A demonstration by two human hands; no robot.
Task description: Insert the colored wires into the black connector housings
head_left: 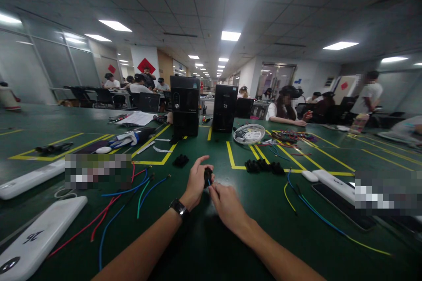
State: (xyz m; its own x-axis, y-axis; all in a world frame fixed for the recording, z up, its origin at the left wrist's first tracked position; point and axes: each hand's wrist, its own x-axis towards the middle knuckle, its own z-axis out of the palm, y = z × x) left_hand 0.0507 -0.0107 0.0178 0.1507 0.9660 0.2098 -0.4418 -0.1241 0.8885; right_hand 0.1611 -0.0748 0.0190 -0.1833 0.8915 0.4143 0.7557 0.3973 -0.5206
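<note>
My left hand (194, 184), with a dark watch on the wrist, grips a small black plastic part (207, 175), its index finger raised. Close against it, my right hand (229, 205) pinches a short piece of blue wire (209, 182) at the face of the black part. How deep the wire sits inside is hidden by the fingers. Beyond my hands lies a similar black part (181, 160), and several more black parts (263, 166) form a row to the right. Red, blue and green wires (143, 197) are spread at the left; yellow and blue wires (316, 213) lie at the right.
Two black computer towers (184, 105) stand at the back of the green table. A white basket (249, 134) and a wire bundle (290, 137) sit back right. White devices (49, 232) lie at the left, another white device (334, 185) at the right. A person (285, 107) sits across.
</note>
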